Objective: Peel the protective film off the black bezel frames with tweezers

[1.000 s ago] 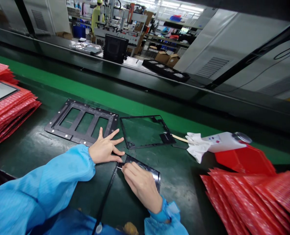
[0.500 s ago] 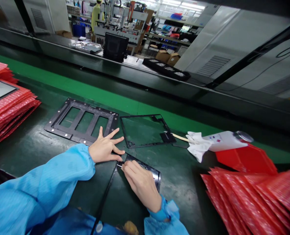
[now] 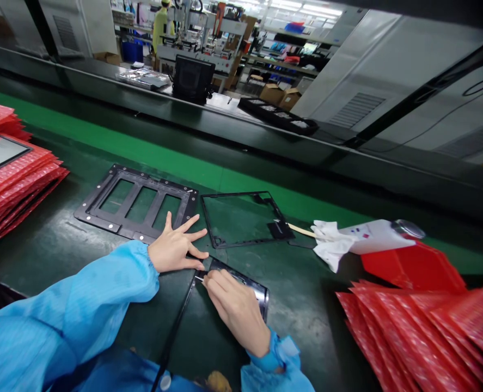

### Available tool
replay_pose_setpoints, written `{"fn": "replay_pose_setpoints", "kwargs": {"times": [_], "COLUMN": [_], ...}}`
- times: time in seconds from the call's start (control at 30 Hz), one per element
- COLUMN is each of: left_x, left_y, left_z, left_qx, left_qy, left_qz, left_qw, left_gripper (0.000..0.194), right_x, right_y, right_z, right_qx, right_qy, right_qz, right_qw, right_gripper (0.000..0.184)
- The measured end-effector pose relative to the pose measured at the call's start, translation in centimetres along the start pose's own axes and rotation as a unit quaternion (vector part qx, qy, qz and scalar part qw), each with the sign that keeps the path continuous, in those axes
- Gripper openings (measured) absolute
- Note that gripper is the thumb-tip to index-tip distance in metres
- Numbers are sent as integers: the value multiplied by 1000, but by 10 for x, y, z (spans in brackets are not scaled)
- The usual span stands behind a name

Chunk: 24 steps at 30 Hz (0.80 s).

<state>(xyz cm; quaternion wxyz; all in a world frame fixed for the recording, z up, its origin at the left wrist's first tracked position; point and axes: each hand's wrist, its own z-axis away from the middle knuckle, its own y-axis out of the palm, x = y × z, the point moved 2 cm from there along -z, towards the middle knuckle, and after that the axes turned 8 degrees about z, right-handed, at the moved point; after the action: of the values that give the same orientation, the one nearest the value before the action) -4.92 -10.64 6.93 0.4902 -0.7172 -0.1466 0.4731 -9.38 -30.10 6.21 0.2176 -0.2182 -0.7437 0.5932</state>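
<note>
My left hand (image 3: 178,246) lies with its fingers spread wide. Its thumb side rests at the upper left corner of a dark, glossy-edged panel (image 3: 261,294) on the table. Over that panel my right hand (image 3: 233,305) is closed in a pinch on a thin, pale-tipped tool (image 3: 199,278). The tool's tip points left, close to my left thumb. My right hand covers much of the panel. A narrow black strip (image 3: 179,318) runs from near that corner toward my lap.
Beyond my left hand lies a black fixture with three windows (image 3: 133,204). A thin black frame (image 3: 241,241) is to its right. Further right are a white bottle (image 3: 372,235) with a crumpled wipe (image 3: 329,245). Red bubble bags stand stacked at left (image 3: 16,201) and right (image 3: 421,326).
Both hands hold nearly the same pose and place. The view has shifted very slightly.
</note>
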Motion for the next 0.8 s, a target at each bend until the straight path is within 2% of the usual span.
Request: {"fn": "replay_pose_setpoints", "kwargs": {"times": [0.23, 0.47, 0.67, 0.8], "left_x": [-1, 0, 0, 0], "left_y": [-1, 0, 0, 0], "left_z": [0, 0, 0, 0], "left_qx": [2, 0, 5, 3], "left_qy": [-5, -2, -5, -6], "left_qz": [2, -1, 3, 6], "left_qw": [1000, 1000, 1000, 1000], "left_gripper": [29, 29, 28, 27], "right_x": [-4, -3, -7, -6], "right_y": [2, 1, 0, 0], "right_z": [0, -1, 1, 0], "right_qx": [-13, -4, -23, 13], "right_qy": [33, 12, 78, 84], "right_qz": [-27, -25, -89, -68], "right_qw": [999, 1000, 993, 994], "right_gripper": [22, 25, 17, 18]}}
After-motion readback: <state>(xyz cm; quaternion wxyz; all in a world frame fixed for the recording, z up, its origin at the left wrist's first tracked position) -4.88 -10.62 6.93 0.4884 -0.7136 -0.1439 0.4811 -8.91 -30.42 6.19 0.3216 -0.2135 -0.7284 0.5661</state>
